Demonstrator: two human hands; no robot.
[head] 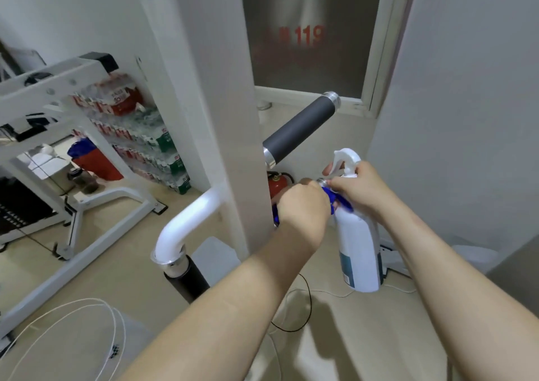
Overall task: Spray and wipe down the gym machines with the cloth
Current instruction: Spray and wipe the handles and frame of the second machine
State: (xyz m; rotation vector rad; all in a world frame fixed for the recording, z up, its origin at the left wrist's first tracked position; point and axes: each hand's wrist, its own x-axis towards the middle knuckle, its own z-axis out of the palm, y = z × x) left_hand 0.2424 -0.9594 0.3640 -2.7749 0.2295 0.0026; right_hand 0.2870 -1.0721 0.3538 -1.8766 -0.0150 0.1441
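A white gym machine upright (233, 118) stands in front of me, with a black grip handle (300, 128) reaching up to the right and a white curved bar (186, 220) ending in another black grip (189, 281) lower left. My left hand (303, 205) is closed on a blue cloth (335, 198) around a chrome-tipped handle end (321, 181) beside the upright. My right hand (358, 185) holds the neck of a white spray bottle (360, 249), which hangs upright, and its fingertips touch the cloth.
A red fire extinguisher (275, 185) stands on the floor behind the upright. Stacked packs of bottled water (140, 130) line the left wall next to another white machine frame (58, 103). Cables (303, 307) and a power strip (390, 256) lie on the floor; a glass door (309, 30) is ahead.
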